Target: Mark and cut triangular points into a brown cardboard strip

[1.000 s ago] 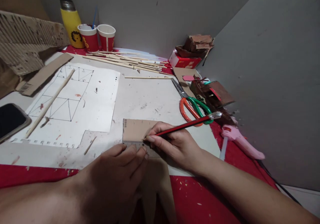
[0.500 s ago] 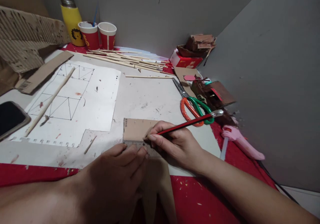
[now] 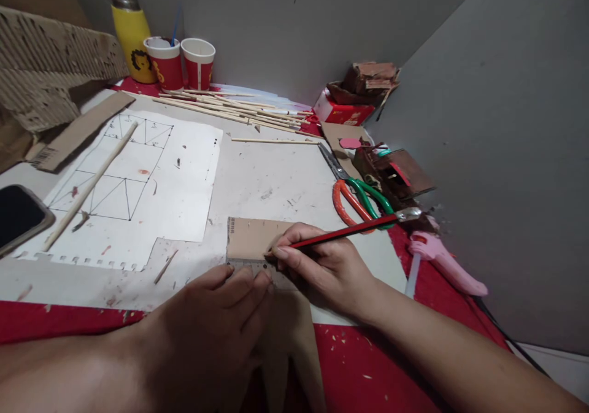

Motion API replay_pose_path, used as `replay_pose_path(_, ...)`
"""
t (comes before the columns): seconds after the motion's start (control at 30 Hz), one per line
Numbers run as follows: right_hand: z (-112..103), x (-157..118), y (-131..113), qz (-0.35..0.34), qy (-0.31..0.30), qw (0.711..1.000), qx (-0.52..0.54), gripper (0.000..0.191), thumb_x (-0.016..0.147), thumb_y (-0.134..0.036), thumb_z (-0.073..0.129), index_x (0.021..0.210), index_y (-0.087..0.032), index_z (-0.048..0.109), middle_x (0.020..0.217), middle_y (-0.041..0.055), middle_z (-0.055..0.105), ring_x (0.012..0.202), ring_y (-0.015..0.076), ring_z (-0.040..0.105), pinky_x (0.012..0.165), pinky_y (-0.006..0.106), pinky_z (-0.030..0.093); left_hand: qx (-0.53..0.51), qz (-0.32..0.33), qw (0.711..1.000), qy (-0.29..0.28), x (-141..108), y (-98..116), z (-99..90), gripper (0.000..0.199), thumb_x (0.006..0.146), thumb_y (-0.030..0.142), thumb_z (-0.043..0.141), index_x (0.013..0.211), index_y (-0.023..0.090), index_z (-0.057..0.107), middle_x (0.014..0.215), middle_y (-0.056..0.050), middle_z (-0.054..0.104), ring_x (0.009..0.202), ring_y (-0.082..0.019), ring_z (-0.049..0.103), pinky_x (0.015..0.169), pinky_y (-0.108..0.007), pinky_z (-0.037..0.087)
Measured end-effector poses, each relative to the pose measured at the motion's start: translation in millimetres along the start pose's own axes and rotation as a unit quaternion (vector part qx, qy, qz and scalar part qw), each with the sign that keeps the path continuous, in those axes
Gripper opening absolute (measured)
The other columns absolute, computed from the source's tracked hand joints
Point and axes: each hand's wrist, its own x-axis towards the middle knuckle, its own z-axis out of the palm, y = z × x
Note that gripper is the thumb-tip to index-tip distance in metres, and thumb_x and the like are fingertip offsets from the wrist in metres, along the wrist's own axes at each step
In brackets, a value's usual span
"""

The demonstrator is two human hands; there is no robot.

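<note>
A red and black pencil point(image 3: 340, 235) is pinched in my right hand point(image 3: 331, 272), slanting with its blunt end up to the right. Its tip meets a piece of brown cardboard point(image 3: 257, 239) along the edge of a clear ruler point(image 3: 248, 266). My left hand point(image 3: 216, 315) presses its bent fingertips on the ruler, pinning it flat over the cardboard. The cardboard runs on below the ruler toward me, partly covered by the left hand. Just beyond my right hand lie scissors point(image 3: 352, 189) with orange and green handles, their blades apart.
A sheet with drawn lines point(image 3: 184, 180) bears a wooden stick point(image 3: 92, 186); a phone point(image 3: 23, 216) lies at its left. Behind are several thin sticks point(image 3: 230, 109), two paper cups point(image 3: 197, 63) and a yellow bottle point(image 3: 131, 38). A pink glue gun point(image 3: 446, 262) rests at right.
The pencil's blunt end has dipped slightly and swung a little right. Its tip and both hands stay in nearly the same place.
</note>
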Motion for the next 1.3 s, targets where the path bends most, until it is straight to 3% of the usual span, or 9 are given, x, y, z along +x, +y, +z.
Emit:
replay_pose_path(0.57, 2.3, -1.9, 2.4, -0.008, 0.012, 1.000, 0.006, 0.015, 0.096, -0.020, 0.060, 0.083, -0.018, 0.066, 0.077, 0.0004, 0.062, 0.068, 0.0131, 0.060, 0.057, 0.023, 0.047, 0.006, -0.002, 1.000, 0.014, 3.7, -0.7, -2.2, 0.044, 0.105, 0.036, 0.044, 0.126, 0.007, 0.068, 0.131, -0.011, 0.071, 0.117, -0.024, 0.060, 0.102, -0.038, 0.037)
replay_pose_path(0.7, -2.7, -2.2, -1.0, 0.040, -0.010, 0.997, 0.058, 0.015, 0.097, -0.024, 0.063, 0.084, -0.017, 0.067, 0.074, 0.0001, 0.063, 0.062, 0.0113, 0.059, 0.053, 0.021, 0.048, 0.006, -0.001, 1.000, 0.011, 4.3, -0.1, -2.3, 0.044, 0.104, 0.037, 0.046, 0.127, 0.007, 0.067, 0.132, -0.010, 0.070, 0.118, -0.024, 0.059, 0.102, -0.038, 0.037)
replay_pose_path(0.87, -24.8, -7.6, -16.2, 0.081, 0.102, 0.981, 0.142, 0.020, 0.093, -0.038, 0.074, 0.084, -0.020, 0.070, 0.069, 0.0000, 0.071, 0.053, 0.0090, 0.059, 0.049, 0.017, 0.049, 0.007, -0.002, 1.000, 0.010, 3.0, -0.7, -0.6, 0.044, 0.103, 0.040, 0.049, 0.128, 0.009, 0.067, 0.133, -0.009, 0.070, 0.115, -0.023, 0.059, 0.100, -0.038, 0.037)
replay_pose_path(1.03, -45.6, -27.3, -22.0, 0.078, 0.110, 0.990, 0.033, 0.017, 0.096, -0.039, 0.070, 0.089, -0.023, 0.074, 0.072, -0.0002, 0.074, 0.054, 0.0091, 0.062, 0.049, 0.015, 0.052, 0.007, -0.006, 1.000, 0.015, 1.1, 0.1, 1.1, 0.043, 0.103, 0.038, 0.047, 0.126, 0.009, 0.069, 0.132, -0.009, 0.070, 0.113, -0.023, 0.060, 0.101, -0.038, 0.036)
replay_pose_path(1.13, -49.0, -42.0, -14.8, 0.048, 0.102, 0.990, -0.081, 0.013, 0.099, -0.031, 0.064, 0.100, -0.024, 0.075, 0.086, 0.0030, 0.079, 0.070, 0.0143, 0.073, 0.061, 0.020, 0.059, 0.012, -0.007, 1.000, 0.007, 1.6, 1.0, 0.4, 0.044, 0.104, 0.038, 0.045, 0.126, 0.009, 0.069, 0.133, -0.009, 0.070, 0.114, -0.024, 0.060, 0.102, -0.039, 0.035)
replay_pose_path(1.23, -49.0, -55.2, -1.7, -0.029, 0.079, 0.978, -0.192, 0.022, 0.101, -0.018, 0.058, 0.117, -0.025, 0.071, 0.105, 0.0063, 0.079, 0.095, 0.0199, 0.075, 0.081, 0.030, 0.061, 0.018, -0.002, 1.000, -0.006, 2.2, 1.7, -0.4, 0.045, 0.103, 0.040, 0.047, 0.127, 0.008, 0.068, 0.135, -0.010, 0.068, 0.115, -0.026, 0.058, 0.104, -0.041, 0.034)
replay_pose_path(1.3, -48.2, -62.4, 6.8, -0.108, 0.029, 0.968, -0.223, 0.033, 0.100, -0.011, 0.055, 0.129, -0.026, 0.064, 0.107, 0.0067, 0.078, 0.097, 0.0203, 0.072, 0.082, 0.033, 0.059, 0.023, -0.001, 1.000, -0.006, 2.2, 2.0, -0.4, 0.047, 0.102, 0.041, 0.049, 0.128, 0.007, 0.068, 0.136, -0.011, 0.068, 0.116, -0.027, 0.057, 0.105, -0.043, 0.033)
